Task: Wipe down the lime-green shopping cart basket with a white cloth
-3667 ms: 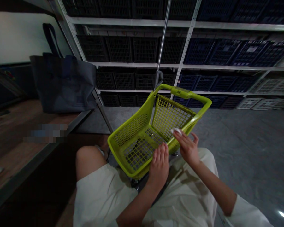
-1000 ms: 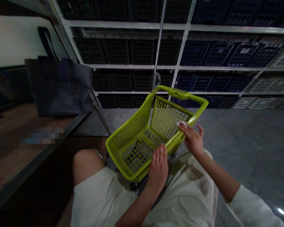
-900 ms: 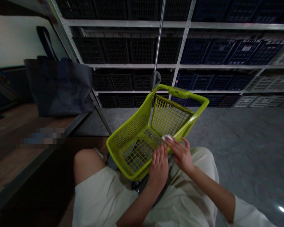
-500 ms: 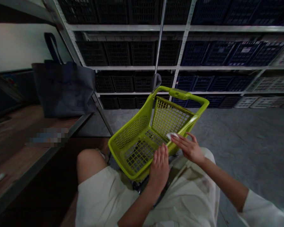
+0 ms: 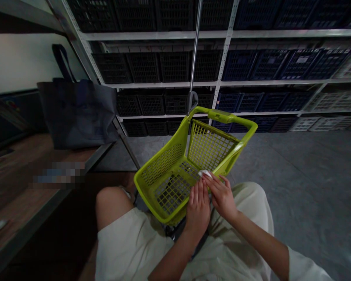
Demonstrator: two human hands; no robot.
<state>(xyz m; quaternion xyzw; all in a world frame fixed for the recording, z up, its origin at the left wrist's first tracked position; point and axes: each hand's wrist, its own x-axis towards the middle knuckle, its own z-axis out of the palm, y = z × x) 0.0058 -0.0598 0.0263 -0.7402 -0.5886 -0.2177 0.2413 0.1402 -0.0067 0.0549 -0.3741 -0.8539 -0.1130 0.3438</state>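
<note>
A small yellow-green toy shopping cart (image 5: 160,160) stands tilted between my knees, its mesh basket facing me. On its near rim lies my left hand (image 5: 198,205), fingers stretched out and close together, the thumb hidden. My right hand (image 5: 222,197) presses a crumpled white wipe or cloth (image 5: 204,173) against the same rim, just beside the left fingertips. The wipe sits under the right fingers, with only its far end showing. From the cart's handle end rises a metal pole (image 5: 195,50) with a grey loop at its base.
To the left, a wooden bench (image 5: 23,156) with a metal edge carries a dark tote bag (image 5: 78,115) and a blurred-out item. Behind the cart, shelving (image 5: 158,84) holds rows of black, blue and white crates. Grey concrete floor (image 5: 304,175) lies to the right.
My right hand has slid left and toward me along the rim with the white wipe, coming close against my left hand. The left hand and the cart stay nearly in place.
</note>
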